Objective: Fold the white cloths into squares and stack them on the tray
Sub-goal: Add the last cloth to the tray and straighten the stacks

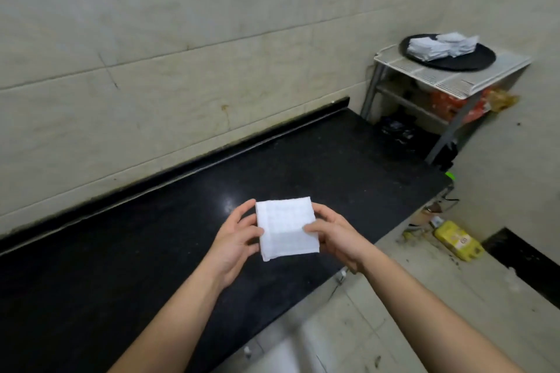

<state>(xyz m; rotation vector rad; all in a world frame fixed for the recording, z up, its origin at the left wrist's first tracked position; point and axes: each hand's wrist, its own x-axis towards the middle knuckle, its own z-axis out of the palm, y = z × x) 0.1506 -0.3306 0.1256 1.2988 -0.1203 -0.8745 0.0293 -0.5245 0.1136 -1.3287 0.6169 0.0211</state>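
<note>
Nearest, hands: left hand (235, 235) and right hand (331, 233) each grip one side of the cloth, thumbs on top, fingers beneath.
Cloth: white cloth (286, 227), folded to a square, held flat between the hands, above the counter and near its front edge.
Counter: black speckled counter (151, 236) running along a tiled wall (151, 54); nothing lies on its near part.
Floor: yellow box (459, 241) lying to the right on the floor, with a round label whose writing is too blurred to read.
Rack: white rack (448, 76) standing at the counter's far end, with red and orange packets (454, 103) below, print unreadable.
Tray: dark round tray (472, 62) on the rack top, carrying a pile (439, 45) of folded white cloths.
</note>
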